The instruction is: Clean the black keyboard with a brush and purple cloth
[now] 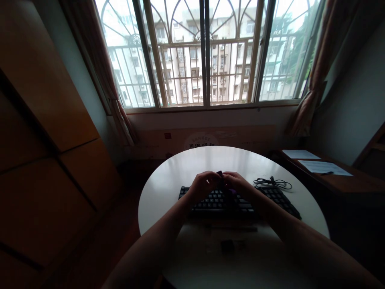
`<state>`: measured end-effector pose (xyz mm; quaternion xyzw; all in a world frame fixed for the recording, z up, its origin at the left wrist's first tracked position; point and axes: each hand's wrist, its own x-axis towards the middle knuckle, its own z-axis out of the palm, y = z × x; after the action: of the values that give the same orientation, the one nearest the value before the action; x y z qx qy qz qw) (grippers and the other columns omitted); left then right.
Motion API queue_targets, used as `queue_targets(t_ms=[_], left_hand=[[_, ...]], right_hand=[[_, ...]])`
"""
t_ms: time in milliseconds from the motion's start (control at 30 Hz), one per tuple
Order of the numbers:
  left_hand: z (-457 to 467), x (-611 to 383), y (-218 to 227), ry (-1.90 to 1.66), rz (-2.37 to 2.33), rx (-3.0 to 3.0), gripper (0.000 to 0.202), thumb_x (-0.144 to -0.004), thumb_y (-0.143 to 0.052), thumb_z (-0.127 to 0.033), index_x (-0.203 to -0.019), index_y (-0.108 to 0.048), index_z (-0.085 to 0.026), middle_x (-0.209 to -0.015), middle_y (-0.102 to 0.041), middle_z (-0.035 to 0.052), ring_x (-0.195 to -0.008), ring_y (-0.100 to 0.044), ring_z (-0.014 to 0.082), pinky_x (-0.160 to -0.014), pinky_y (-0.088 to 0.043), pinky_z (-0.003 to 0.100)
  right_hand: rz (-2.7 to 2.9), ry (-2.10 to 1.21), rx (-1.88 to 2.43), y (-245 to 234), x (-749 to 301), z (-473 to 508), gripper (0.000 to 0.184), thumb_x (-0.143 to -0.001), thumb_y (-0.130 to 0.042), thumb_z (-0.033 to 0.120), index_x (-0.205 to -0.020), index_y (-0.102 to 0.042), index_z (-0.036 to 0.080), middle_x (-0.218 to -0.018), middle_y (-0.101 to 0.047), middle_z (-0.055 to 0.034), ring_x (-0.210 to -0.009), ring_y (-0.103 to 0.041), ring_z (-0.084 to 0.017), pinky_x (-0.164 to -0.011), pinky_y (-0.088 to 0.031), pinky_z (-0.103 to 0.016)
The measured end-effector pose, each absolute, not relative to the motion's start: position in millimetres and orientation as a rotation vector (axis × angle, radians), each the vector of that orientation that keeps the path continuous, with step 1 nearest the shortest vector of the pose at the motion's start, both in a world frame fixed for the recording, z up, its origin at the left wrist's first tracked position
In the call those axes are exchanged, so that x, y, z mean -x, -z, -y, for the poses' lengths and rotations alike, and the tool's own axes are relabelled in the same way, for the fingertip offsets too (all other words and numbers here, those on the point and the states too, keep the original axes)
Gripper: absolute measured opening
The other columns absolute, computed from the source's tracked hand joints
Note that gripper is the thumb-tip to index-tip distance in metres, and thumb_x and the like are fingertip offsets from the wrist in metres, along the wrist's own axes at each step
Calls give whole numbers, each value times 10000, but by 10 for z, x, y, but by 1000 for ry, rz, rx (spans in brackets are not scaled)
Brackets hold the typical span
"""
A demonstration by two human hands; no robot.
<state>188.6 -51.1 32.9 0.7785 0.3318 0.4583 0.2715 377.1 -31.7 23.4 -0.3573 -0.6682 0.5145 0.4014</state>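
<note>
My left hand (205, 185) and my right hand (237, 182) meet above a black keyboard (212, 202). Between them is a dark purple piece, probably cloth (231, 192), pinched by the fingertips of both hands. Part of it hangs down over the keys, and a small bit sticks up between the fingers. The keyboard lies flat across a round white table (161, 192), its middle partly hidden by my hands and forearms. Its coiled black cable (273, 183) rests behind the right end.
Nearer me on the table, in shadow, lie a small dark square object (227, 246) and a long thin dark one (234, 229). A brown side desk (339, 182) at the right holds paper sheets (325, 167) and a pen (327, 173). Wooden cabinets (54, 160) stand left.
</note>
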Motion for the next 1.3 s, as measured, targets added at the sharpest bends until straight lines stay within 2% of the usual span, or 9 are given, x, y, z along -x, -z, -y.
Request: queue_targets(t_ms=[133,367,467,600,700,833,1000,1100,1300], left_hand=[[526,-1876,-346,-1273,-950,-2094,178,-826,-628,-319,-847,-671,-147,-746,-639,33,-685,-585,134,-590,-468,217],[507,-1847,-390,-1237,-826,-1855,334,-814,-639,-449,-748,-602,-123,-676,-613,22,-575,-559,106,-520,-460,211],[534,-1855,-420,-1228,-793,-1819,377,-818,-627,-480,-706,-587,-123,-617,-598,14,-548,-555,103,-518,-447,210],[562,-1866,-447,-1197,-814,-1856,343,-753,-712,-431,-673,-564,-132,-587,-558,-17,-541,-521,91,-512,-408,201],[555,-1870,-449,-1247,-803,-1840,332,-685,-770,-361,-663,-518,-148,-599,-525,-38,-568,-508,91,-536,-407,205],[514,-1855,-444,-1322,-735,-1758,271,-667,-755,-270,-707,-515,-151,-655,-527,-32,-611,-507,92,-570,-410,209],[446,-1827,-442,-1366,-680,-1554,294,-648,-742,-213,-868,-553,-162,-767,-568,-22,-651,-551,96,-584,-440,206],[396,-1822,-408,-1303,-679,-1519,347,-669,-729,-225,-975,-576,-168,-807,-592,-6,-657,-592,116,-612,-498,253],[255,-1733,-278,-1345,-962,-1686,226,-701,-649,-205,-919,-631,-151,-718,-578,-14,-576,-559,94,-582,-492,244]], right_hand=[[1480,-1467,833,-258,-3760,346,329,-791,-574,420,-931,-680,142,-737,-661,-56,-664,-592,-174,-584,-452,-260],[1093,-1798,740,-339,-3798,327,241,-822,-514,327,-827,-664,139,-625,-635,-67,-540,-560,-181,-470,-440,-285],[1016,-1877,796,-334,-3825,305,266,-860,-485,371,-821,-634,154,-595,-628,-59,-508,-576,-196,-467,-481,-323],[1078,-1897,800,-307,-3837,336,391,-861,-514,543,-862,-619,166,-659,-657,-50,-501,-593,-183,-458,-489,-314],[1267,-1817,690,-314,-3825,387,334,-787,-674,489,-860,-630,165,-700,-664,-24,-563,-606,-153,-513,-489,-267],[1458,-1623,691,-351,-3812,421,274,-698,-793,342,-823,-651,144,-692,-659,-3,-599,-595,-120,-543,-445,-213],[1323,-1669,667,-385,-3905,381,213,-704,-772,311,-805,-654,165,-653,-651,4,-569,-585,-135,-520,-428,-235],[1213,-1753,614,-418,-4006,372,151,-734,-731,297,-812,-643,201,-663,-660,8,-566,-599,-157,-513,-451,-254],[1100,-1778,362,-567,-4184,354,142,-808,-618,360,-786,-647,222,-698,-698,-8,-675,-668,-233,-630,-535,-371]])
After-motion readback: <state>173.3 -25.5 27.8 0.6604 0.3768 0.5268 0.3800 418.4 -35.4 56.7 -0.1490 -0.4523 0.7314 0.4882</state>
